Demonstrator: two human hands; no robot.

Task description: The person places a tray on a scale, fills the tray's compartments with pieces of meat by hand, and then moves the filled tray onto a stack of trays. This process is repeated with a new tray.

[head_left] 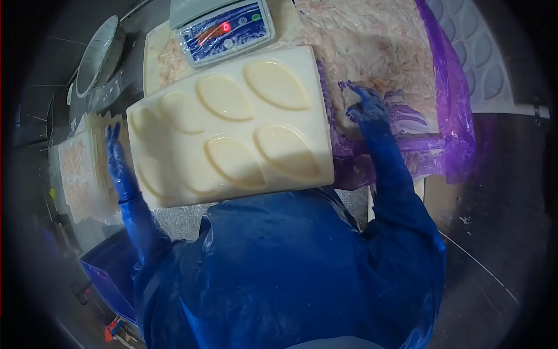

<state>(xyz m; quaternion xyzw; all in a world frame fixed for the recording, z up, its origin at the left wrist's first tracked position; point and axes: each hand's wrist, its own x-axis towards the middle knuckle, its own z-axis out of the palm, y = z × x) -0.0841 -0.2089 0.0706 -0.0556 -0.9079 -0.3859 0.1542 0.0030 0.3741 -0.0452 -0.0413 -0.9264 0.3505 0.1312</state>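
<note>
My left hand, in a blue glove, is at the left edge of a cream moulded tray, fingers stretched out and nothing seen in them. The tray has several leaf-shaped hollows with nothing in them. My right hand, gloved too, reaches onto a wide heap of pale, wet meat-like pieces on purple film. Its fingers are spread and partly bent at the near left side of the heap, and no piece shows clearly in them.
Behind the tray stands a scale with a red display. A stack of light trays is at the left, a round bowl at the back left, a blue bin below. Another moulded tray lies back right.
</note>
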